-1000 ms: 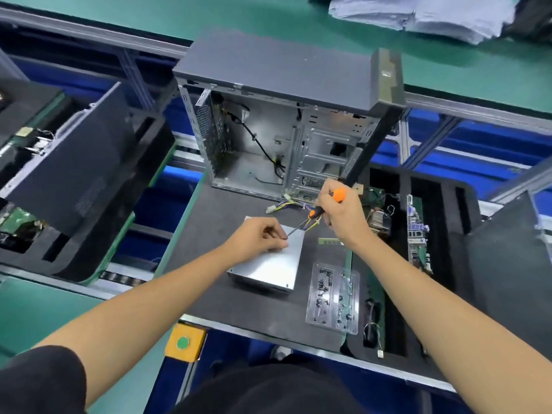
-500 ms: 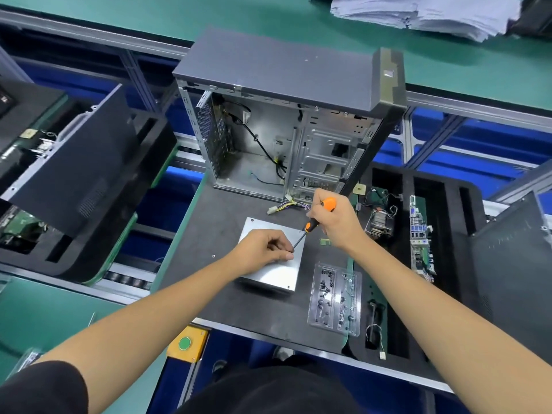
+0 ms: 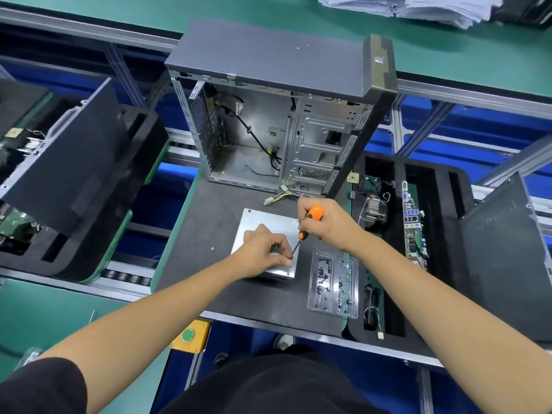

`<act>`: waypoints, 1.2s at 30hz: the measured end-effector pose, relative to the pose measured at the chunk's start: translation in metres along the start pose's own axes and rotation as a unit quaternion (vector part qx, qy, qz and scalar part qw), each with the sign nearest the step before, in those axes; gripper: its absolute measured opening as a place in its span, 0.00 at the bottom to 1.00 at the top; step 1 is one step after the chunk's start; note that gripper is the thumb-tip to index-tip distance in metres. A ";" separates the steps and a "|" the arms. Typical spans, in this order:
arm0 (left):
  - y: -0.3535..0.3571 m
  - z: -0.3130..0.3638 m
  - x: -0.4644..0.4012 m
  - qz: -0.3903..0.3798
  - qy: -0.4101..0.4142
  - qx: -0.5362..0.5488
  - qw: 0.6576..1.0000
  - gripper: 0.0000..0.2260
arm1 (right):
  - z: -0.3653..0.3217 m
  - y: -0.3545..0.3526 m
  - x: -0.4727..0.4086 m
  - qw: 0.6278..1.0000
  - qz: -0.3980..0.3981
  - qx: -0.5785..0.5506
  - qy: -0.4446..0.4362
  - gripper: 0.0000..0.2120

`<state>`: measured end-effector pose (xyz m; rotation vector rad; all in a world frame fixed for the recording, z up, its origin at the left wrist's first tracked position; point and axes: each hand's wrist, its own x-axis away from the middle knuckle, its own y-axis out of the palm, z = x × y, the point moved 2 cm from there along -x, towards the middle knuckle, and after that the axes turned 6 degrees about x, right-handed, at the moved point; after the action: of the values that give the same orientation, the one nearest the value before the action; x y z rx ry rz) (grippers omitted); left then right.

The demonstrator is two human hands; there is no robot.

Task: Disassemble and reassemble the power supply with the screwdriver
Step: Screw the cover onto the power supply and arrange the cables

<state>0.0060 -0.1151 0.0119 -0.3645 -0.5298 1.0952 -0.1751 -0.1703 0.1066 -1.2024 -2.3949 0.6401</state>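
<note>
My right hand (image 3: 328, 224): curled round the orange-and-black handle of the screwdriver (image 3: 307, 227), held at a slant with the tip down on the top of the power supply (image 3: 263, 222)
My left hand (image 3: 264, 252): resting on the power supply lid, fingers bent and pinched together right at the screwdriver tip; whether they hold a screw there is too small for me to tell
Power supply: flat silver box lying on the dark mat of the bench (image 3: 209, 264), directly under both my hands
Wire bundle (image 3: 279, 197): multicoloured leads with a white plug, on the mat just behind the power supply
Computer case (image 3: 277, 115): standing upright behind the power supply, side open toward me, bare metal inside
Parts tray (image 3: 333, 283): clear plastic, small dark screws in it, just to the right of the power supply
Foam tray (image 3: 400, 186): black, further right of the power supply, with circuit boards and a heatsink in its slots
Yellow box with a green button (image 3: 189, 336): at the bench edge, nearer me than the power supply
</note>
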 end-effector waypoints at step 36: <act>0.011 0.008 0.005 -0.012 0.004 -0.131 0.991 0.11 | -0.010 0.021 0.019 0.967 -0.071 0.241 -0.047 0.10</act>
<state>-0.0049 -0.1061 0.0132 -0.5912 -0.6715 1.0022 -0.1668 -0.1413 0.1060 -0.8019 -2.1847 1.1691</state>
